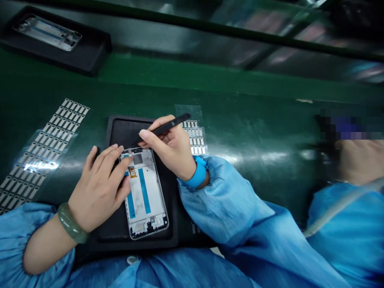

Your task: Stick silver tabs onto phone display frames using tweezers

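One phone frame (139, 200) lies on a black tray (124, 131), the right hand (173, 150) gripping a black pen-like tool (171, 125) and the left hand (100, 183), fingers loosely spread, apparently steadying the frame for close work that demands a precise tip.

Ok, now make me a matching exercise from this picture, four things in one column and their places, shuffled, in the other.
Things:
1. Black pen-shaped tool
2. Green bangle
3. Blue wristband
4. Nearer phone frame

Places:
A. Around the left wrist
B. On the black tray
C. In the right hand
D. Around the right wrist

Pairs: 1-C, 2-A, 3-D, 4-B
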Action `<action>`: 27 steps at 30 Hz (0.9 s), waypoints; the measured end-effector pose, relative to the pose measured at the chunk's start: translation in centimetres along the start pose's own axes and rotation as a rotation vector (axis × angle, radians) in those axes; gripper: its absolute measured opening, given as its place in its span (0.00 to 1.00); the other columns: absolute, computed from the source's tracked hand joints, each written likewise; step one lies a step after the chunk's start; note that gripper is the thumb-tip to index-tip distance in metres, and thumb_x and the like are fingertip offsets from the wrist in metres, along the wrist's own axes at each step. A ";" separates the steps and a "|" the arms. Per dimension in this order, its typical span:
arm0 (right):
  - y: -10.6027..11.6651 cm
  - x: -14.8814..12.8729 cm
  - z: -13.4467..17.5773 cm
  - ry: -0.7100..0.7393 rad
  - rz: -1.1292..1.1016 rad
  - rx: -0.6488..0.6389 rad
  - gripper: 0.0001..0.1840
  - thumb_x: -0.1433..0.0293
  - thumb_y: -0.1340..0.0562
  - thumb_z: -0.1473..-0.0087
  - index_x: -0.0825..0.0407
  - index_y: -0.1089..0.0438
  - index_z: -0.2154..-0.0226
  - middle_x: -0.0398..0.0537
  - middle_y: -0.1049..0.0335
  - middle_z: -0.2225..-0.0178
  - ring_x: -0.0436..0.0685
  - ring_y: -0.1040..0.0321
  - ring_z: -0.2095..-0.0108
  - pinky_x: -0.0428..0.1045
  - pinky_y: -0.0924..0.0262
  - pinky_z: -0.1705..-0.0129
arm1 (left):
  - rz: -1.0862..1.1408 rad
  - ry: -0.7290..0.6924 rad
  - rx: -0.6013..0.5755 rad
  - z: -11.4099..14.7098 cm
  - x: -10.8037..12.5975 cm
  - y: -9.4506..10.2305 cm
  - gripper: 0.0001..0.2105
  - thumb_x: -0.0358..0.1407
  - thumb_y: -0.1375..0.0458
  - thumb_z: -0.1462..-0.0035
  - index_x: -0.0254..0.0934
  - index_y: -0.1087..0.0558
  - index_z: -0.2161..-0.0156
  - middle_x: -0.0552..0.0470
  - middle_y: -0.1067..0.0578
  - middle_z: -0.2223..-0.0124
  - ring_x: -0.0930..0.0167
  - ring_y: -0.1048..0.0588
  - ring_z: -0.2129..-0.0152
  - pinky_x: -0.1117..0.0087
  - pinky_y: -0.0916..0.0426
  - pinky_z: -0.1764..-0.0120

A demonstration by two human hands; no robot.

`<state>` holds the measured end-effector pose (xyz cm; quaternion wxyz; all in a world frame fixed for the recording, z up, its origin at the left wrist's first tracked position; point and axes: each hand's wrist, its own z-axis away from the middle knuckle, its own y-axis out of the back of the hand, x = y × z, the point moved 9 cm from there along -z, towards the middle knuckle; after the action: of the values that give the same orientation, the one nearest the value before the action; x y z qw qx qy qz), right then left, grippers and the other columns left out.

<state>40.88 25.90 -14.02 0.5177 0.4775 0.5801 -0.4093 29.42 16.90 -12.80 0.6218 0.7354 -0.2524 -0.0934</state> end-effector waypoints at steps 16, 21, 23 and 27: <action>-1.0 0.2 0.0 0.028 0.116 -0.154 0.12 0.62 0.38 0.46 0.51 0.40 0.66 0.40 0.35 0.71 0.48 0.31 0.72 0.45 0.33 0.69 | -0.004 0.010 -0.021 0.2 -0.2 -0.6 0.19 0.36 0.51 0.39 0.33 0.37 0.43 0.37 0.35 0.43 0.56 0.38 0.43 0.44 0.43 0.43; -1.3 -0.6 0.0 0.085 0.191 -0.174 0.11 0.64 0.38 0.46 0.52 0.39 0.67 0.41 0.35 0.70 0.46 0.32 0.70 0.43 0.35 0.69 | 0.006 0.012 -0.016 0.2 -0.2 -0.5 0.18 0.35 0.51 0.39 0.34 0.36 0.44 0.38 0.35 0.43 0.56 0.38 0.43 0.45 0.43 0.43; -1.4 -1.0 0.1 0.115 0.221 -0.176 0.09 0.65 0.38 0.46 0.52 0.39 0.67 0.41 0.36 0.69 0.45 0.33 0.71 0.43 0.35 0.68 | 0.010 0.011 -0.016 0.2 -0.2 -0.5 0.18 0.34 0.50 0.39 0.34 0.36 0.45 0.38 0.35 0.43 0.57 0.38 0.43 0.45 0.43 0.43; -1.6 -1.7 0.4 0.184 0.296 -0.168 0.07 0.67 0.39 0.45 0.52 0.38 0.67 0.41 0.36 0.68 0.45 0.33 0.70 0.43 0.34 0.66 | 0.013 0.010 -0.028 0.3 -0.3 -0.5 0.19 0.34 0.50 0.40 0.34 0.36 0.44 0.38 0.35 0.43 0.56 0.38 0.43 0.45 0.43 0.43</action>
<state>39.39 24.96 -12.38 0.5549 0.5482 0.5806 -0.2334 29.23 16.86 -13.43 0.6341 0.7254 -0.2526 -0.0893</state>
